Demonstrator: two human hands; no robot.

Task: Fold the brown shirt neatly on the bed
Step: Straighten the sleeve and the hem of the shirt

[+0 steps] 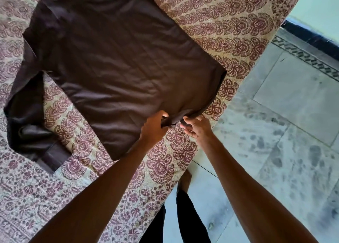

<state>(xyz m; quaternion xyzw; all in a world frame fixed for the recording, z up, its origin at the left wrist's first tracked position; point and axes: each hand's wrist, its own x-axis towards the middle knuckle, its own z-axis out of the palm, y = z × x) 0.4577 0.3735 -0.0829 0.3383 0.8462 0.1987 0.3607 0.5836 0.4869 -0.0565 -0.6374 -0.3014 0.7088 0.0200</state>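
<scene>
Hands — L hand (153,128), R hand (196,128) — pinch brown shirt (113,59) hem; long axis runs away up-left.

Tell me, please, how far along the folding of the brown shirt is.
Done: the brown shirt lies spread flat on the bed. In hand: the left hand and right hand both pinch its hem close together near the bed's edge. Left: no fold shows yet; the sleeve lies out to the side, so all the folding remains.
</scene>
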